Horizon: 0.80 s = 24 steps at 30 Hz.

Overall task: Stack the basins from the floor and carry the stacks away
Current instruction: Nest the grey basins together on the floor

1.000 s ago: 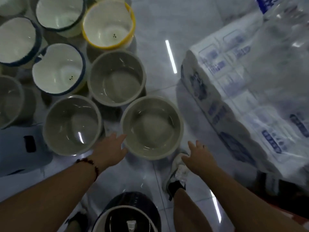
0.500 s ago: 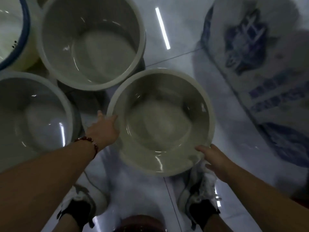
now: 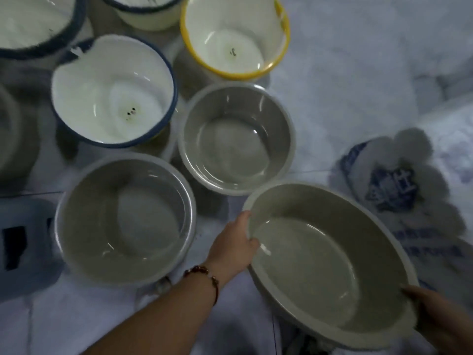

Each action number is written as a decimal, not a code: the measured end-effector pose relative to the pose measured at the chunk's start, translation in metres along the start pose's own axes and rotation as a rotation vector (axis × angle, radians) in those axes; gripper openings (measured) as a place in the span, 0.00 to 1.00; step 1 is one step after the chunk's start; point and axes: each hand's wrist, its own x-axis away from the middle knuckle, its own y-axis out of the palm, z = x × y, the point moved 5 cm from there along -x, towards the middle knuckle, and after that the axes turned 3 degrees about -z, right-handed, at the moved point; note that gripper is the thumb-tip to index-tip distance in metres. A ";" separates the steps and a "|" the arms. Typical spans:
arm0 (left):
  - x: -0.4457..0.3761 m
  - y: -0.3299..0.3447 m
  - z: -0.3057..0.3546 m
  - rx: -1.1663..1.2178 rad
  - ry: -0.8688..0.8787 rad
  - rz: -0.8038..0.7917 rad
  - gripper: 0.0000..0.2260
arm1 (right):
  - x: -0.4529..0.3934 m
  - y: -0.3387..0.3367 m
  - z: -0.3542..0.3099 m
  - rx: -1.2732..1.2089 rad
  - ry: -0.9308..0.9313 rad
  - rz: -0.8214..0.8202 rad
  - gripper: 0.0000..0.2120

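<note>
A grey basin (image 3: 322, 267) is lifted off the floor and tilted, held by both hands. My left hand (image 3: 234, 245) grips its left rim, thumb inside. My right hand (image 3: 435, 316) grips the lower right rim. Two more grey basins stand on the floor: one (image 3: 125, 221) to the left of my left hand, another (image 3: 236, 139) just beyond the held basin. Behind them stand a white basin with a blue rim (image 3: 112, 90) and a white basin with a yellow rim (image 3: 234, 34). More blue-rimmed basins (image 3: 33, 24) are cut off at the top left.
Plastic-wrapped packs with blue print (image 3: 394, 185) lie on the pale tiled floor at the right. A grey-blue object with a dark opening (image 3: 18, 242) sits at the left edge. Another grey basin (image 3: 10, 134) shows partly at the far left.
Both hands closed on the nearest grey basin's rim and raised it off the floor, tilting it. The view has pulled back, so more basins are visible.
</note>
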 end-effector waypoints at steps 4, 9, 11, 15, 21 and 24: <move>0.039 -0.092 0.030 0.215 0.016 0.074 0.24 | 0.075 0.036 -0.057 -0.041 -0.133 0.116 0.21; 0.045 -0.186 0.042 0.367 -0.035 0.126 0.15 | 0.111 0.110 -0.139 -0.034 -0.302 0.133 0.08; 0.031 -0.210 0.038 0.420 -0.046 0.123 0.13 | 0.089 0.125 -0.168 0.034 -0.364 0.129 0.18; -0.013 -0.230 0.016 0.463 -0.074 0.166 0.18 | 0.042 0.162 -0.214 0.184 -0.446 0.036 0.21; -0.067 -0.215 -0.023 0.383 -0.223 0.248 0.25 | -0.017 0.209 -0.260 0.414 -0.527 0.097 0.30; -0.096 -0.212 -0.031 0.308 -0.266 0.262 0.21 | -0.045 0.223 -0.272 0.563 -0.557 0.135 0.29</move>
